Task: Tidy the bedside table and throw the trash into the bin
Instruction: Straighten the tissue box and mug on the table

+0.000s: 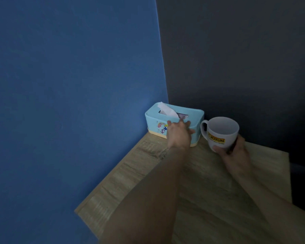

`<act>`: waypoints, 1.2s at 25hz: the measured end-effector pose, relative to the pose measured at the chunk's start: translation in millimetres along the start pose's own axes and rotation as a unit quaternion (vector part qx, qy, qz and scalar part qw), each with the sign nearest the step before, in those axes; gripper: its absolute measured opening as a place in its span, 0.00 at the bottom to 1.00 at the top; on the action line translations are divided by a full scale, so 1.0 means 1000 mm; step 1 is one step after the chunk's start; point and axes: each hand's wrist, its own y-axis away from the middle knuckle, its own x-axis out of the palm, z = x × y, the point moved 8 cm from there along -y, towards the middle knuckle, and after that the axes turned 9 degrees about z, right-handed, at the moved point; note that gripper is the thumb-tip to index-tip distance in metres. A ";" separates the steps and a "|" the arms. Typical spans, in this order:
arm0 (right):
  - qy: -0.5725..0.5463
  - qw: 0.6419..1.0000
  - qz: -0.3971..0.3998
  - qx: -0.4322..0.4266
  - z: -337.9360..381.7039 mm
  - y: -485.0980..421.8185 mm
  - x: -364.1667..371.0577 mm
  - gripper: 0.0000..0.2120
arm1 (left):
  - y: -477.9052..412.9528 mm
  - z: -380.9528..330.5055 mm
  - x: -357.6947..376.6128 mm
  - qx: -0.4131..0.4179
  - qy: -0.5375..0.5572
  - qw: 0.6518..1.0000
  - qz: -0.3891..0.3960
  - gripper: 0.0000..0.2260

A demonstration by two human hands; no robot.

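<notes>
Left hand [179, 133] with fingers spread apart, resting on light-blue tissue box [194, 114] in wall corner; right hand [235, 153] clamped around white mug [222, 132] above wooden bedside table [136, 184].

Domestic interior, most likely a bedroom corner. A small wood-grain table [130, 176] is pushed into the angle where a blue-painted wall [69, 85] meets a dark grey wall [236, 59]; both walls are bare and the light is dim. Household articles indicate a lived-in home rather than a workplace: a pale blue tissue box [188, 114] printed with a cartoon figure stands at the back of the table, against the corner, with a tissue [167, 110] drawn up through its slot, and a white ceramic mug [220, 131] bearing a yellow "JOTUN" label sits just beside the box.
</notes>
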 end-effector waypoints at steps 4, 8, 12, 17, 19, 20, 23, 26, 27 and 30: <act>0.068 0.997 -0.018 0.010 0.000 0.006 0.000 0.45 | 0.002 0.000 0.007 0.018 0.096 0.995 0.000 0.22; 0.122 0.989 -0.045 0.068 0.008 0.039 -0.003 0.48 | 0.015 0.006 0.015 0.032 0.282 0.957 0.062 0.32; 0.169 0.975 -0.024 0.142 0.008 0.098 0.002 0.42 | 0.059 0.023 0.024 0.018 0.357 0.933 0.042 0.39; 0.285 0.928 0.109 0.216 0.013 0.185 0.030 0.33 | 0.181 0.032 0.078 0.063 0.333 0.939 0.057 0.26; 0.311 0.917 0.147 0.202 0.020 0.234 0.049 0.33 | 0.235 0.037 0.090 0.082 0.332 0.938 0.048 0.20; 0.336 0.907 0.168 0.190 0.024 0.258 0.060 0.31 | 0.261 0.038 0.094 0.091 0.307 0.946 0.049 0.20; 0.367 0.904 0.146 0.163 0.046 0.321 0.076 0.27 | 0.320 0.044 0.092 0.147 0.302 0.939 0.075 0.20; 0.363 0.892 0.162 0.216 0.060 0.343 0.085 0.27 | 0.337 0.046 0.099 0.208 0.285 0.917 0.189 0.31; 0.369 0.887 0.166 0.222 0.065 0.348 0.088 0.27 | 0.337 0.047 0.096 0.220 0.276 0.912 0.210 0.31; 0.356 0.881 0.169 0.262 0.078 0.357 0.091 0.31 | 0.332 0.046 0.080 0.245 0.234 0.899 0.277 0.29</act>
